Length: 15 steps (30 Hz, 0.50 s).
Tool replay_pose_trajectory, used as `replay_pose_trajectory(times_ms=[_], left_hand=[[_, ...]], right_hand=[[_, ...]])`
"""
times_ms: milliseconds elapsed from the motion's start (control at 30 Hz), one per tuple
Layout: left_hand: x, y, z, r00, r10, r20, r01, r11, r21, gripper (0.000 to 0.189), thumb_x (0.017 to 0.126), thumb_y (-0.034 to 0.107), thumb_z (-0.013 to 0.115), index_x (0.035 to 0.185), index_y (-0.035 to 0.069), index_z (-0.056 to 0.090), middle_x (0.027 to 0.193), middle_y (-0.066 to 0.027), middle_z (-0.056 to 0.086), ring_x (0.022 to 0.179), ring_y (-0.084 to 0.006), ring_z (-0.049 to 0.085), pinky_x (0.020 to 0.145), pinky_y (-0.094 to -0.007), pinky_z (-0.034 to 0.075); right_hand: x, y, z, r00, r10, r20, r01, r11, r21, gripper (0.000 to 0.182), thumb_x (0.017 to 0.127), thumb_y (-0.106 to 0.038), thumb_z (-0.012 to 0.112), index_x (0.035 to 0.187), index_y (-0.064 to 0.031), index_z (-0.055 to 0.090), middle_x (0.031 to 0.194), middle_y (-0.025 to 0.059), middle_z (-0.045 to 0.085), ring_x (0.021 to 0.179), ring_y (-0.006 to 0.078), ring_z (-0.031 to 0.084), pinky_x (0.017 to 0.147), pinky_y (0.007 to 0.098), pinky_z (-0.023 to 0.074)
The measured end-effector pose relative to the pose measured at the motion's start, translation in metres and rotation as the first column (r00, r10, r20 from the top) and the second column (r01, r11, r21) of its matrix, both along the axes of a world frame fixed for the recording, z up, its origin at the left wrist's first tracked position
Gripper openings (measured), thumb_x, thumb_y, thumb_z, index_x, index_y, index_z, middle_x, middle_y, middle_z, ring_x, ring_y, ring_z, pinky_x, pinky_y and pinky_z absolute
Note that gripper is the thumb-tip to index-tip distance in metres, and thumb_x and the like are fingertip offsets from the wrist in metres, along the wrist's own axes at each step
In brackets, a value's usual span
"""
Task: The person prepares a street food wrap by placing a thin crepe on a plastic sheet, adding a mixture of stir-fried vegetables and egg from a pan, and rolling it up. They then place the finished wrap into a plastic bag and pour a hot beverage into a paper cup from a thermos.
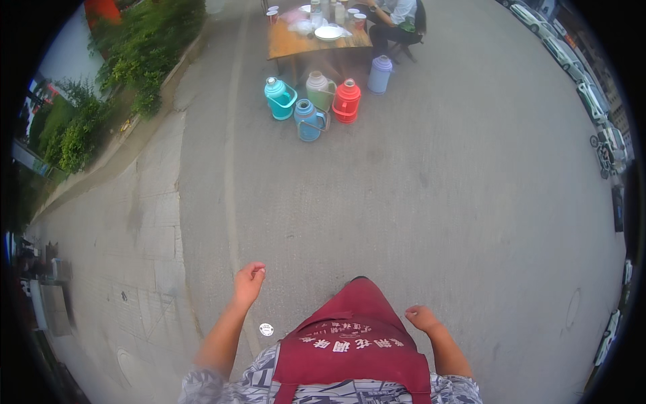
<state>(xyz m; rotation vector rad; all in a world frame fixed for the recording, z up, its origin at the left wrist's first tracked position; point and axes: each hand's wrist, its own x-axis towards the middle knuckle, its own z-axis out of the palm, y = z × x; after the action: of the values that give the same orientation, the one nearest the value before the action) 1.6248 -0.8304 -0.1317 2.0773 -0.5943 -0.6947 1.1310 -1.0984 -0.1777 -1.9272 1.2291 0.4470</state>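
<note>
My left hand [249,283] hangs over the asphalt with its fingers loosely curled together, and nothing shows in it. To the right of the dark red apron [348,353], my right hand [423,318] is also curled and shows nothing held. Ahead on the ground stand several thermos flasks: a turquoise flask [278,98], a blue flask [309,121], a pale green flask [319,91], a red flask [346,101] and a lavender flask [379,74]. Both hands are well apart from them.
Behind the flasks is a wooden table [287,44] bearing white plates [328,33], cups and bottles. Beside it a person [398,20] sits on a chair. A curb [151,118] with bushes [144,60] runs along the left; parked cars [560,53] line the right.
</note>
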Motion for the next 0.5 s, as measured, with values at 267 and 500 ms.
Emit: replay_pose_trajectory(times_ms=[267, 500], left_hand=[[0.192, -0.129, 0.002, 0.999, 0.028, 0.018, -0.029, 0.995, 0.095, 0.021, 0.092, 0.015, 0.06, 0.107, 0.002, 0.067, 0.091, -0.0105, 0.071, 0.081, -0.0181, 0.067, 0.075, -0.0323, 0.053], [0.286, -0.067, 0.009, 0.99, 0.01, -0.139, 0.082, 0.765, 0.639, 0.023, 0.087, 0.024, 0.065, 0.094, 0.003, 0.071, 0.082, -0.0151, 0.072, 0.078, -0.023, 0.071, 0.071, -0.0368, 0.055]], right_hand=[[0.184, -0.212, -0.036, 0.989, -0.088, -0.121, 0.07, 0.987, -0.143, 0.033, 0.085, -0.03, 0.061, 0.096, -0.0013, 0.073, 0.098, 0.023, 0.07, 0.097, 0.04, 0.067, 0.086, 0.0461, 0.0528], [0.517, -0.389, 0.001, 0.974, 0.079, 0.214, -0.016, 0.959, -0.282, 0.03, 0.086, -0.026, 0.062, 0.104, -0.0041, 0.072, 0.105, 0.0221, 0.068, 0.106, 0.0371, 0.063, 0.093, 0.0443, 0.0494]])
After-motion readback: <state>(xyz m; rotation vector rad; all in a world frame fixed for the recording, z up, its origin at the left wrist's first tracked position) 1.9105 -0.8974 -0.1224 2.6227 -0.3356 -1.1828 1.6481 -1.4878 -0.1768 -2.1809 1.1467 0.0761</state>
